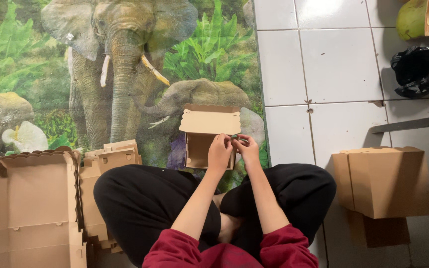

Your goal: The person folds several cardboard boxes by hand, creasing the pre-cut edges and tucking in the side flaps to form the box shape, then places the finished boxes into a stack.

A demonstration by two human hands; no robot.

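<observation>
Seen from the head camera, a person sits cross-legged on a floor mat (35, 64) printed with elephants and green leaves; its right edge meets white floor tiles (341, 64). In front of the knees, near the mat's right edge, an open brown cardboard box (207, 131) stands with its scalloped lid tipped back and its inside bare as far as can be seen. The left hand (219, 153) is closed on the box's front wall near the right corner, and the right hand (247, 149) pinches the same corner just beside it; what exactly the fingertips grip is too small to make out. At the mat's lower left corner lies a stack of flat box blanks (33, 203), cut off by the frame. On the tiles to the right sits a folded closed box (386, 181), with a black plastic bag (420, 72) and a green round thing (412, 19), partly cropped, beyond it.
</observation>
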